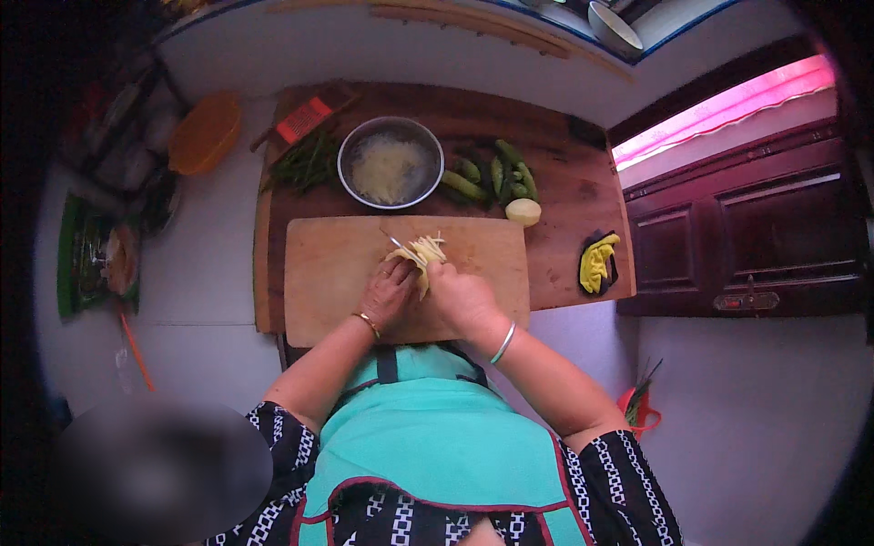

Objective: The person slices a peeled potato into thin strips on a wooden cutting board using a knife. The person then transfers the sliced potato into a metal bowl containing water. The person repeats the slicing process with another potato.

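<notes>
Head view: your right fingers (442,275) clasp the knife (395,240); half-spread left fingers (398,270) press potato pieces (430,246), likely slippery; hold from above.

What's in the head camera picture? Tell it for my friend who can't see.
A person's right hand holds a knife at pale yellow strips on a wooden board, the left hand beside the blade. Beyond the board are a metal bowl of pale shreds and green vegetables.
</notes>
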### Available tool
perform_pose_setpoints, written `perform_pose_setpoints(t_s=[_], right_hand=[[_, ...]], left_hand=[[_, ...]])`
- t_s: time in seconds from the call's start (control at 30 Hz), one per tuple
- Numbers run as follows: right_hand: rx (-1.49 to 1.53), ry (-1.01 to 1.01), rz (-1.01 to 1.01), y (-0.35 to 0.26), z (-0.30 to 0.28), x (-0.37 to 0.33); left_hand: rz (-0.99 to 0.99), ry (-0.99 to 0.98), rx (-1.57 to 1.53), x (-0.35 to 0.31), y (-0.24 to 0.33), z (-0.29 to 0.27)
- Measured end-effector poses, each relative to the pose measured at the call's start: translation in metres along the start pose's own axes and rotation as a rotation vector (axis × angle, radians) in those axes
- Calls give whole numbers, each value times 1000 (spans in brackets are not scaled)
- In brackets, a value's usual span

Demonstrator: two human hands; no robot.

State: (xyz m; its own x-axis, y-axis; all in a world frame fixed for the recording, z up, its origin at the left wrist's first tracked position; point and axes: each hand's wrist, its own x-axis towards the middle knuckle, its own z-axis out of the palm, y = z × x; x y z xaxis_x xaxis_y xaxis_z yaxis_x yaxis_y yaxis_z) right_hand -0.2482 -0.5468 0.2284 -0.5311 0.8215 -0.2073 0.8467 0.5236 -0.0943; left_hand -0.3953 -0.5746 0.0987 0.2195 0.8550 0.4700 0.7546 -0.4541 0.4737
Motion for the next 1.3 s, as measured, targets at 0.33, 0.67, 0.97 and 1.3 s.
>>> perform_pose_setpoints(t_s=[0.33,0.67,0.97,1.3], right_hand=[[52,152,-10,12,52,2],[39,-51,7,-4,7,5],[109,8,-23,16,22,1],[163,106,-18,27,61,1]], left_hand=[[-38,-104,-4,1,4,-5],[-16,1,15,-5,-2,2],[-18,31,-44,-3,-3,10],[-33,-40,-63,-1,4,-2]])
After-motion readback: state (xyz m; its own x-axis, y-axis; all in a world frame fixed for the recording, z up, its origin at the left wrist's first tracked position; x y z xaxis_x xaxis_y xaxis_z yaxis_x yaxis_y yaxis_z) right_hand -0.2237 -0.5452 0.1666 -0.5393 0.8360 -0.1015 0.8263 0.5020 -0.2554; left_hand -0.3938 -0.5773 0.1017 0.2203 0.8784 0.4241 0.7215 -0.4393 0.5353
